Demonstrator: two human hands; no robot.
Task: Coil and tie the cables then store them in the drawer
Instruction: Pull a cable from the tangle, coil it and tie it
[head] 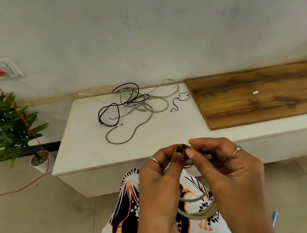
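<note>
Below the front edge of the white cabinet top [85, 154], a coiled grey cable [200, 211] is held up between both hands over the lap. The left hand [159, 178] is curled round the top of the coil, and the right hand [225, 165] pinches something small and dark against it, judged to be a tie [180, 149] being fastened; its exact form cannot be made out. The lower loops of the coil hang free beneath the wrists.

Slippage is judged the main risk: if the pinch is eased before the tie is closed, the hanging loops could spring apart and the coil would have to be wound again. A tie caught round only some of the loops would leave the bundle loose.

Toward the back edge of the cabinet top, a tangle of loose cables [131, 108] is spread out, black and grey strands crossing each other, so they are judged to need separating before they can be coiled. A thin black earphone lead [179, 99] lies just beside the tangle, near the wooden panel [266, 93], on which a small white object [255, 92] rests. A drawer front [102, 177] is judged to run under the cabinet's front edge, shut, with the knees close before it. At the far left, a potted plant [3, 125] stands on the floor, and a red cord [26, 125] is led down from the wall socket [1, 68] past it.
</note>
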